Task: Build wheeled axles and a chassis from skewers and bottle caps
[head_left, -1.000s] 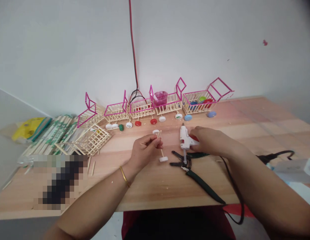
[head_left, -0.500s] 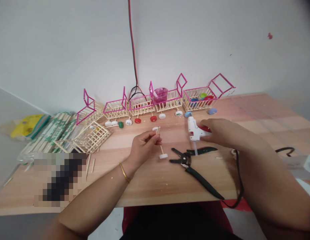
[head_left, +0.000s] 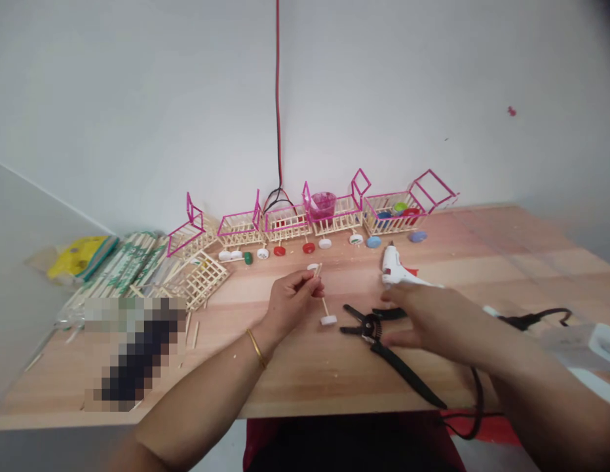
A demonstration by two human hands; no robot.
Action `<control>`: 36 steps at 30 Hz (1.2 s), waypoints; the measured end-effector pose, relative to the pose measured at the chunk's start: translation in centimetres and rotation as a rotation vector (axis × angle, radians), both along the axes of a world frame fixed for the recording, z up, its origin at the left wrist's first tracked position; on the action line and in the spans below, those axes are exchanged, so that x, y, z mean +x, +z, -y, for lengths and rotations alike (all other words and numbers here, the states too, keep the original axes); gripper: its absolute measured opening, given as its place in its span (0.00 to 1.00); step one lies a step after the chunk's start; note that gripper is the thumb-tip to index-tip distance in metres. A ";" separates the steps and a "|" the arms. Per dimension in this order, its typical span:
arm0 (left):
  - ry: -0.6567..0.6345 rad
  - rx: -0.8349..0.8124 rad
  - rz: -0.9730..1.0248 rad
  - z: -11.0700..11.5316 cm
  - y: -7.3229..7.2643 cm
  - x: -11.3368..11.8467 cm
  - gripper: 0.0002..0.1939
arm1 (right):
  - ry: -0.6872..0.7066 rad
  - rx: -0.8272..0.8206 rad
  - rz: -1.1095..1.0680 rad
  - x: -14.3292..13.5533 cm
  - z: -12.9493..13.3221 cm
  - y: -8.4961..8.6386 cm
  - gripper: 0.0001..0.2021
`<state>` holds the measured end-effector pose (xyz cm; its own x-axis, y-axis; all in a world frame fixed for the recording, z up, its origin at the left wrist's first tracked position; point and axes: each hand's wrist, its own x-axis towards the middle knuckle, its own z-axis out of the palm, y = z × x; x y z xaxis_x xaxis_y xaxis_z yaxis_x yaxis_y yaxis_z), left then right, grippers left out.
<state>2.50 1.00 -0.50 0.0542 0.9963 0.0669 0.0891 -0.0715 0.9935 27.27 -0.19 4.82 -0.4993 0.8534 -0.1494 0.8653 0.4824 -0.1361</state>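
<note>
My left hand [head_left: 293, 298] pinches a thin wooden stick [head_left: 325, 306], with a white bottle cap [head_left: 328, 320] at its near end and another white cap [head_left: 312, 267] beyond my fingers. A second short stick end seems to show at the fingertips. My right hand [head_left: 422, 324], slightly blurred, hovers over wire-stripping pliers [head_left: 369, 328] with dark green handles, its thumb and fingers apart. The pliers lie spread on the table. Just past that hand a white hot glue gun [head_left: 392, 262] lies on the wood, its rear part hidden by my fingers.
Several stick carts with pink rims [head_left: 287, 226] and bottle-cap wheels line the wall, a pink cup [head_left: 323, 207] among them. An unpainted stick basket [head_left: 204, 280] and bagged sticks [head_left: 130, 265] lie left. A black cable [head_left: 531, 319] runs at right; the table edge [head_left: 334, 412] is close to me.
My right hand has let go of the glue gun and moved nearer to me, over the pliers. My left hand keeps hold of the capped stick. The camera view has shifted.
</note>
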 end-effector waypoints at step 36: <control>0.033 0.391 -0.364 0.0 0.2 -0.9 0.10 | 0.016 0.177 -0.541 -4.6 -0.4 -1.2 0.33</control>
<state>1.63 1.01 -0.27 0.1122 0.9023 0.4163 0.4310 -0.4217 0.7978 22.71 0.18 3.59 -0.4776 0.8340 0.2763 0.6872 0.5506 -0.4740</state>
